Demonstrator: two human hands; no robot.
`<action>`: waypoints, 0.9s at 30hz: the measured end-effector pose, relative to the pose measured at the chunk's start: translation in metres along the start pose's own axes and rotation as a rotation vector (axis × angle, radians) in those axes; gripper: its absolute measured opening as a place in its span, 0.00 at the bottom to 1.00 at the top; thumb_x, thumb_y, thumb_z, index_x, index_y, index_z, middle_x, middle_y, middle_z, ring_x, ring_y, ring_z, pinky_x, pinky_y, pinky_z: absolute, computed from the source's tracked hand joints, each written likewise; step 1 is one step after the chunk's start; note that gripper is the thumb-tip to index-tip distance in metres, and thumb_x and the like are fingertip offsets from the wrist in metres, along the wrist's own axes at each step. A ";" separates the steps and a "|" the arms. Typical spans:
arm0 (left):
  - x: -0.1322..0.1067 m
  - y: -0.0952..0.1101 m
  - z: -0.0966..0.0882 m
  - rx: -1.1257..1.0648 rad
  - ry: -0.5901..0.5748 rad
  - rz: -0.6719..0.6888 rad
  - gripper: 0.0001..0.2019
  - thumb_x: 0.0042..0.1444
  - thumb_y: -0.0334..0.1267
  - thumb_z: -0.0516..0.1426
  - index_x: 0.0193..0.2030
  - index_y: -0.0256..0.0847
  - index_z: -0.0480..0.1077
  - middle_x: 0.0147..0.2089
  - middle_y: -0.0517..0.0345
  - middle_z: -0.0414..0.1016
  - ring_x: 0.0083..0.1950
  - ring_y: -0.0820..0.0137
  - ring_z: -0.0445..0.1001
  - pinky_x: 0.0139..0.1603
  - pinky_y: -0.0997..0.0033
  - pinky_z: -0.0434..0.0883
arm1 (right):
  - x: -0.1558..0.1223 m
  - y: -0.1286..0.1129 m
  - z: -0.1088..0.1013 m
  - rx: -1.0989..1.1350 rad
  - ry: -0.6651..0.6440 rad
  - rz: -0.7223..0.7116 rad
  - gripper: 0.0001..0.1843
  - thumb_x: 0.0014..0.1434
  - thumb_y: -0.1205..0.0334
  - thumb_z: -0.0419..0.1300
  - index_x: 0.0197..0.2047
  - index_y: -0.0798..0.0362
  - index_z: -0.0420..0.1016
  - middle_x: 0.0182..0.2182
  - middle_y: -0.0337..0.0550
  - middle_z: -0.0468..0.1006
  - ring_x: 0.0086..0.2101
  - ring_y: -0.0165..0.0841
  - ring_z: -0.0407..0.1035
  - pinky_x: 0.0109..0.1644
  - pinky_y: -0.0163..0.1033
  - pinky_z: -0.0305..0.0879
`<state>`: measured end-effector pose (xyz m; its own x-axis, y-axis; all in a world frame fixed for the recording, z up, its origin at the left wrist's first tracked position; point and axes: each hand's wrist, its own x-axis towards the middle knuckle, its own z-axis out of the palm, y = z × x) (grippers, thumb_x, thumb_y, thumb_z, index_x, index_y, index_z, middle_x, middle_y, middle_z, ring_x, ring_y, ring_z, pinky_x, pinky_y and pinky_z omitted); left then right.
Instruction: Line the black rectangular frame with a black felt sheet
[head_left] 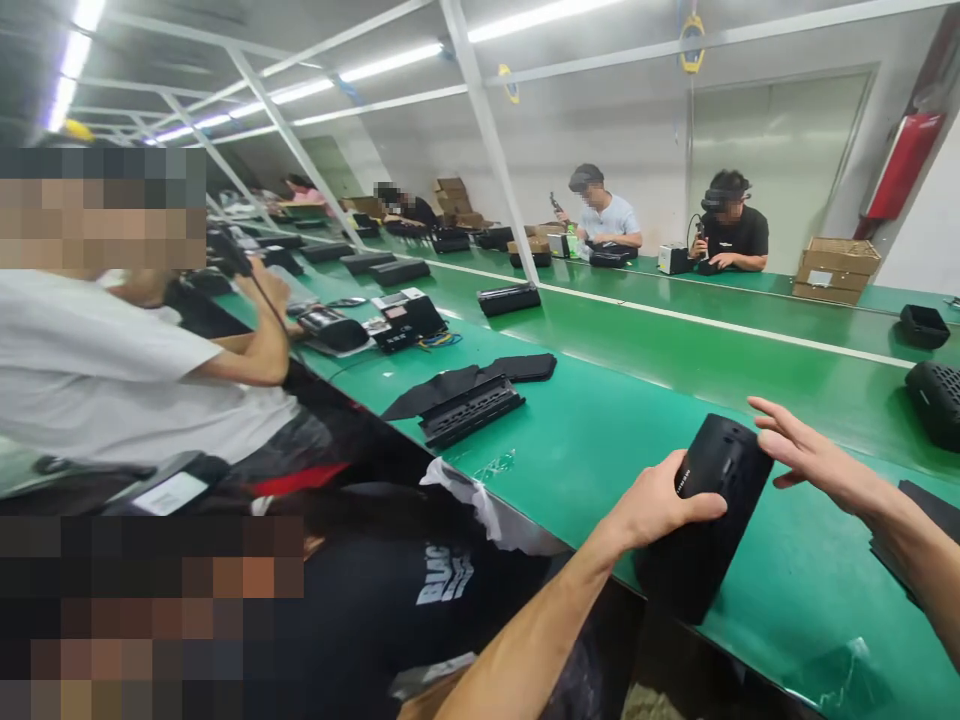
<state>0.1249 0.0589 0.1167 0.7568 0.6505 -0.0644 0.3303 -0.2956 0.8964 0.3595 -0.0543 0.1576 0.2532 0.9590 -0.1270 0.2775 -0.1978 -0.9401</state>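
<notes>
My left hand [656, 505] grips a black cylindrical speaker [712, 500] that stands tilted on the near edge of the green workbench [600, 440]. The thumb lies across its side near some small white lettering. My right hand [806, 455] hovers just right of the speaker's top, fingers spread, touching or nearly touching its upper edge. It holds nothing.
A black slotted tray [471, 410] and flat black pieces [480, 378] lie further left on the bench. Another black speaker [936, 400] sits at the right edge. A person in a white shirt [112, 370] works close on my left; others sit at the far bench beside cardboard boxes [836, 268].
</notes>
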 end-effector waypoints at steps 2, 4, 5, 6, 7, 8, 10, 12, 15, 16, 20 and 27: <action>0.001 0.012 0.001 0.218 0.004 0.016 0.45 0.38 0.68 0.72 0.61 0.47 0.75 0.46 0.49 0.85 0.51 0.40 0.81 0.54 0.48 0.72 | 0.011 -0.005 0.002 -0.004 -0.041 0.012 0.51 0.50 0.27 0.72 0.71 0.38 0.72 0.69 0.53 0.72 0.64 0.59 0.68 0.63 0.67 0.69; -0.003 0.018 -0.004 0.305 0.062 0.072 0.48 0.35 0.67 0.74 0.64 0.51 0.74 0.47 0.49 0.85 0.51 0.37 0.81 0.58 0.44 0.71 | 0.013 0.002 0.004 0.033 -0.044 -0.024 0.48 0.46 0.31 0.76 0.67 0.39 0.77 0.62 0.48 0.79 0.61 0.56 0.72 0.66 0.63 0.67; -0.006 0.017 -0.009 0.292 0.088 0.100 0.50 0.34 0.67 0.74 0.67 0.52 0.73 0.50 0.48 0.85 0.54 0.37 0.81 0.60 0.42 0.70 | 0.011 0.009 0.005 0.055 -0.028 -0.050 0.46 0.46 0.32 0.76 0.66 0.40 0.77 0.60 0.47 0.80 0.59 0.54 0.73 0.65 0.61 0.68; -0.009 0.012 -0.016 0.246 0.108 0.120 0.53 0.35 0.66 0.74 0.70 0.53 0.70 0.56 0.46 0.84 0.57 0.37 0.79 0.63 0.41 0.68 | 0.006 0.018 0.006 0.077 0.001 -0.073 0.46 0.48 0.32 0.74 0.67 0.41 0.76 0.59 0.46 0.80 0.57 0.53 0.74 0.64 0.58 0.69; -0.014 0.004 -0.022 0.170 0.125 0.133 0.55 0.36 0.67 0.74 0.72 0.54 0.67 0.62 0.45 0.80 0.61 0.38 0.77 0.66 0.41 0.67 | -0.001 0.029 0.008 0.099 0.046 -0.092 0.46 0.51 0.31 0.72 0.68 0.42 0.74 0.59 0.47 0.79 0.56 0.52 0.74 0.63 0.56 0.70; -0.018 -0.006 -0.028 0.073 0.133 0.134 0.58 0.37 0.68 0.73 0.75 0.54 0.63 0.68 0.43 0.75 0.65 0.39 0.74 0.67 0.42 0.67 | -0.008 0.041 0.009 0.122 0.098 -0.101 0.47 0.53 0.30 0.69 0.69 0.43 0.71 0.59 0.49 0.78 0.56 0.51 0.73 0.61 0.54 0.70; -0.026 -0.030 -0.032 -0.165 0.122 0.118 0.60 0.40 0.73 0.70 0.77 0.50 0.57 0.76 0.38 0.63 0.71 0.40 0.68 0.65 0.45 0.70 | -0.021 0.066 0.014 0.167 0.193 -0.099 0.48 0.55 0.27 0.64 0.71 0.45 0.65 0.60 0.51 0.75 0.55 0.49 0.73 0.59 0.51 0.71; -0.033 -0.050 -0.026 -0.359 0.095 0.115 0.60 0.43 0.75 0.68 0.77 0.47 0.55 0.78 0.35 0.58 0.72 0.40 0.66 0.65 0.48 0.70 | -0.031 0.088 0.022 0.212 0.245 -0.082 0.49 0.57 0.26 0.62 0.72 0.45 0.61 0.59 0.51 0.72 0.53 0.48 0.73 0.56 0.49 0.72; -0.040 -0.064 -0.009 -0.439 0.096 0.158 0.56 0.45 0.69 0.70 0.75 0.47 0.55 0.76 0.39 0.61 0.71 0.43 0.66 0.70 0.50 0.64 | -0.041 0.106 0.032 0.261 0.259 -0.065 0.49 0.58 0.27 0.63 0.73 0.44 0.58 0.61 0.51 0.71 0.53 0.47 0.72 0.56 0.48 0.71; -0.041 -0.064 -0.004 -0.429 0.105 0.169 0.55 0.45 0.67 0.70 0.75 0.48 0.56 0.75 0.41 0.62 0.70 0.44 0.66 0.70 0.51 0.64 | -0.044 0.108 0.033 0.273 0.240 -0.066 0.49 0.57 0.27 0.63 0.73 0.43 0.58 0.63 0.52 0.70 0.55 0.48 0.72 0.58 0.49 0.71; -0.048 -0.060 0.001 -0.381 0.154 0.195 0.46 0.49 0.63 0.69 0.71 0.49 0.61 0.69 0.46 0.67 0.62 0.50 0.70 0.62 0.55 0.68 | -0.061 0.104 0.027 0.244 0.073 -0.121 0.54 0.55 0.27 0.68 0.75 0.39 0.54 0.74 0.52 0.61 0.66 0.52 0.64 0.67 0.52 0.64; -0.045 -0.045 -0.005 -0.295 0.224 0.159 0.41 0.51 0.63 0.66 0.68 0.47 0.65 0.61 0.50 0.72 0.55 0.54 0.71 0.56 0.60 0.69 | -0.068 0.094 0.031 0.346 0.187 0.000 0.49 0.50 0.35 0.75 0.69 0.42 0.64 0.66 0.48 0.70 0.61 0.49 0.69 0.60 0.46 0.72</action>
<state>0.0732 0.0463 0.0814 0.6328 0.7591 0.1529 0.0187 -0.2124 0.9770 0.3401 -0.1315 0.0677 0.4266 0.8992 -0.0972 -0.0436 -0.0869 -0.9953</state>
